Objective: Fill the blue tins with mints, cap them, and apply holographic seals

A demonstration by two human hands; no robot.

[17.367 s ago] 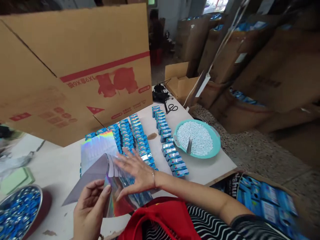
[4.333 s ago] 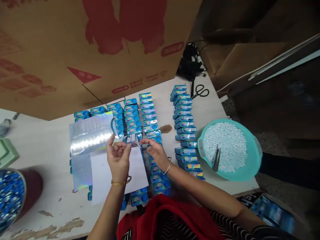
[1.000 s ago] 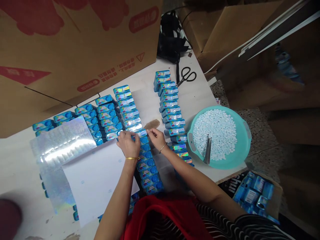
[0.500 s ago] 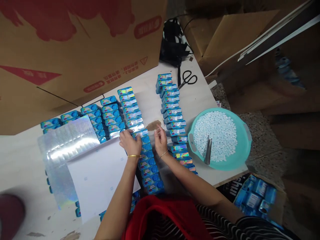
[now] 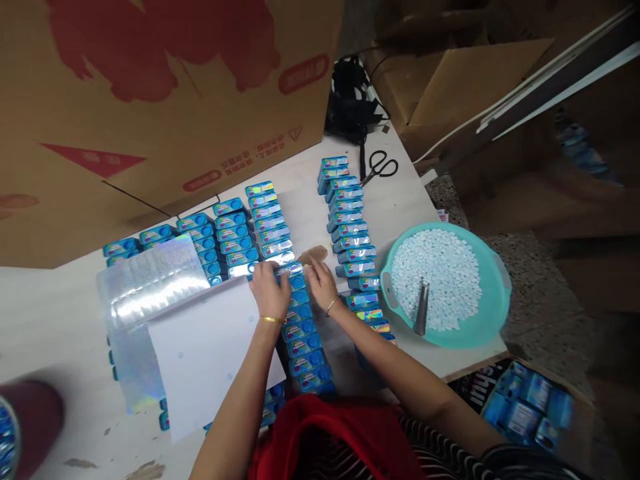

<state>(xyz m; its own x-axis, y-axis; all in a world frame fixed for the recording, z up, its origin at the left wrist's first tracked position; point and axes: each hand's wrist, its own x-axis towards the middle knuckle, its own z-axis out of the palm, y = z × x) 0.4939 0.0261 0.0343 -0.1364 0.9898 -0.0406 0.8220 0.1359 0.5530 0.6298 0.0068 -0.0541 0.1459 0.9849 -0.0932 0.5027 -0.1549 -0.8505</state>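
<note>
Small blue boxes with round blue lids stand in a row [image 5: 303,345] in front of me. At its far part, a shiny sticker strip [image 5: 291,269] lies across a box top between my hands. My left hand [image 5: 270,291] has its thumb and fingers closed at the strip's left end, fingers partly hidden. My right hand [image 5: 321,287] comes from the other side, fingertips closed at its right end. Under my left forearm a white backing sheet [image 5: 200,357] covers several boxes. A silvery sticker sheet [image 5: 155,287] lies beyond it, its edge curled up.
Another row of blue boxes [image 5: 353,229] stands to the right. A turquoise basin [image 5: 493,303] holds pale pellets and a metal scoop [image 5: 422,310]. Black scissors [image 5: 379,167] lie farther back. A large carton [image 5: 165,133] blocks the far left; a dark red tub [image 5: 40,420] stands near left.
My right hand has moved its fingertips in to the box beside my left hand. My left hand stays at the same box. The whole view has shifted slightly.
</note>
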